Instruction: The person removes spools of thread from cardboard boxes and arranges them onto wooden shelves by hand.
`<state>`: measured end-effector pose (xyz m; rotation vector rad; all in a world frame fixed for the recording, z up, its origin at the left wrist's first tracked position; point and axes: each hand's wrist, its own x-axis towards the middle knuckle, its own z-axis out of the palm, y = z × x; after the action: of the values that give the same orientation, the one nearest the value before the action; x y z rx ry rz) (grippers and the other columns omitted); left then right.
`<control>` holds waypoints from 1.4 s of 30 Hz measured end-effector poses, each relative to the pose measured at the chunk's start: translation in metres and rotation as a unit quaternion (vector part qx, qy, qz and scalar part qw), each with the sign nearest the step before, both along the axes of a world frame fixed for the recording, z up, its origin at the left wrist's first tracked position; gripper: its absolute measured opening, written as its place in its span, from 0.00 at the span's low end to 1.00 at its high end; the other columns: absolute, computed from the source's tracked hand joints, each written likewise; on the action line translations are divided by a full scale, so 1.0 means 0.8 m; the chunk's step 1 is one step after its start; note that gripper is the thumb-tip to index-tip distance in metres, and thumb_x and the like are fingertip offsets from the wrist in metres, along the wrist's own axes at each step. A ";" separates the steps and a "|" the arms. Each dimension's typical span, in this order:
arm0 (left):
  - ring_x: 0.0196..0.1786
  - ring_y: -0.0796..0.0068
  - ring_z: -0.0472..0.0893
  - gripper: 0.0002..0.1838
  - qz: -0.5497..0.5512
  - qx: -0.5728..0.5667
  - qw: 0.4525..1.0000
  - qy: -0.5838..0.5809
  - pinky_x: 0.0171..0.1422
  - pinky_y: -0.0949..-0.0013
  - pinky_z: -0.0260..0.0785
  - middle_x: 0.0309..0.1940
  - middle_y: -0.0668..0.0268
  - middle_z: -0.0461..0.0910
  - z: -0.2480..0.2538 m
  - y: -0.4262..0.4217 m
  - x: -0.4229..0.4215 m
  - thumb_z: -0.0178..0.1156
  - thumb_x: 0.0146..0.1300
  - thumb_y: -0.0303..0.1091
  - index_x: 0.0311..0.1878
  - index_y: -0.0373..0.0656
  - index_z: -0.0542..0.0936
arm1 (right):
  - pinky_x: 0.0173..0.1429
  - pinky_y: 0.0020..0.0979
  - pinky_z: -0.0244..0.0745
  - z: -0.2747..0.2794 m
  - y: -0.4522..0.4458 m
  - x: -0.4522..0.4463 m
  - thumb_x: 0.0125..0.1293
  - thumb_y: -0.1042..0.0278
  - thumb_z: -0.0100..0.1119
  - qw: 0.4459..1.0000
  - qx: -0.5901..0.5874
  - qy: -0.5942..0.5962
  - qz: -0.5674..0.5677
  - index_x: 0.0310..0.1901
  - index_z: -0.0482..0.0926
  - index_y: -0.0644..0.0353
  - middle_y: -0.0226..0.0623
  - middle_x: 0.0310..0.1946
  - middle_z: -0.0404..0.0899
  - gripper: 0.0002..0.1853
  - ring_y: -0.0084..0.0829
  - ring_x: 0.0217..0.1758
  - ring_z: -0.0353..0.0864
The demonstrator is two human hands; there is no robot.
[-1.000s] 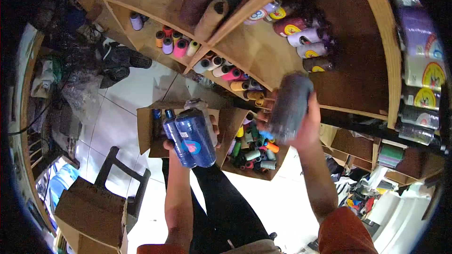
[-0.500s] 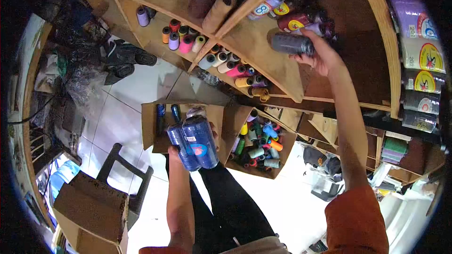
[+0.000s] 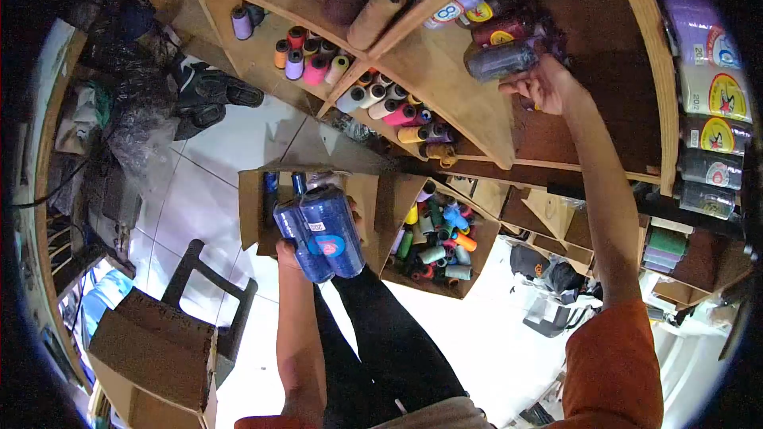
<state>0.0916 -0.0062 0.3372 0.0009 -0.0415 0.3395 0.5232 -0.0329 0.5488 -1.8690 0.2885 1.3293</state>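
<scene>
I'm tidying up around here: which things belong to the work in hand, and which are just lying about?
Probably in use: blue cones in the left hand; grey-blue cone in the right hand; wooden shelf.

Probably lying about: black footwear on the floor; crumpled plastic; lower-left cardboard box.

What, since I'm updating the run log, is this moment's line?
left hand: holding blue spools | right hand: at gray spool, grip unclear | shelf: stocked | box: mixed spools

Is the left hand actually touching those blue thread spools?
Touching. The head view shows the left hand with its thumb pressed against the blue thread spools.
</scene>
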 end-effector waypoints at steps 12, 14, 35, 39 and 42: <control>0.61 0.47 0.67 0.68 -0.008 -0.021 1.000 0.014 0.56 0.37 0.65 0.63 0.49 0.60 -0.004 0.003 0.001 0.73 0.27 0.65 0.69 0.43 0.48 | 0.39 0.25 0.79 0.037 -0.010 -0.038 0.53 0.55 0.67 0.799 0.031 -0.418 0.432 0.61 0.63 0.63 0.41 0.42 0.78 0.37 0.26 0.39 0.79; 0.61 0.48 0.67 0.68 -0.011 -0.024 1.000 0.010 0.56 0.38 0.66 0.62 0.49 0.61 -0.002 0.004 0.005 0.73 0.27 0.65 0.69 0.44 0.48 | 0.40 0.24 0.77 0.027 -0.007 -0.039 0.51 0.59 0.69 0.804 -0.006 -0.429 0.411 0.61 0.64 0.63 0.41 0.42 0.78 0.37 0.26 0.40 0.78; 0.62 0.47 0.66 0.68 -0.012 -0.003 1.000 0.027 0.58 0.38 0.65 0.64 0.47 0.58 -0.012 0.014 0.008 0.71 0.25 0.68 0.69 0.46 0.50 | 0.32 0.26 0.70 -0.016 0.056 -0.003 0.52 0.44 0.64 0.713 0.068 -0.546 0.436 0.50 0.74 0.62 0.33 0.33 0.80 0.32 0.22 0.29 0.73; 0.60 0.50 0.69 0.67 0.011 0.007 0.997 0.081 0.58 0.44 0.67 0.61 0.48 0.62 -0.040 0.006 -0.002 0.70 0.25 0.70 0.67 0.41 0.54 | 0.33 0.23 0.68 0.019 0.059 -0.058 0.53 0.46 0.65 0.669 -0.030 -0.597 0.441 0.43 0.78 0.60 0.30 0.30 0.80 0.25 0.20 0.27 0.73; 0.58 0.52 0.71 0.66 0.024 0.029 0.993 0.111 0.58 0.48 0.68 0.60 0.49 0.65 -0.060 0.008 0.008 0.70 0.25 0.70 0.66 0.39 0.55 | 0.37 0.29 0.72 0.027 0.054 -0.119 0.52 0.49 0.67 0.621 -0.040 -0.693 0.365 0.41 0.78 0.60 0.37 0.28 0.80 0.23 0.27 0.29 0.77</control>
<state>0.0984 0.0006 0.2896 0.0970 0.1684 0.3837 0.4284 0.0104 0.5701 -2.5944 -1.3470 -0.1268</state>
